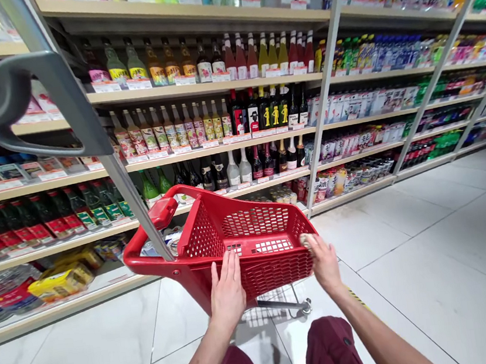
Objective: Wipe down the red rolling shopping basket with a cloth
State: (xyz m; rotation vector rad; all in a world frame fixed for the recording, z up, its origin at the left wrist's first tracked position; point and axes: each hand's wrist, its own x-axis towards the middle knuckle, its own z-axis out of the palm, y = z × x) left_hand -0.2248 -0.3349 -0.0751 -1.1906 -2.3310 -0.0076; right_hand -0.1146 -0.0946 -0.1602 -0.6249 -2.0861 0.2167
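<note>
A red plastic shopping cart (202,207) with perforated walls stands in front of me, its basket bare inside. My left hand (228,287) lies flat against the near side of the basket, fingers stretched out and holding nothing. At the basket's front right corner, my right hand (323,260) presses a small pale cloth (305,240) to the rim. The fingers partly cover this cloth. A grey handle (34,107) on a metal pole (132,201) rises at the cart's left end.
Long shelves (209,86) of bottles and packs run behind the cart and off to the right. Yellow packs (58,282) sit on the bottom shelf at left. White floor tiles (414,279) spread to the right. One cart wheel (306,305) shows below the basket.
</note>
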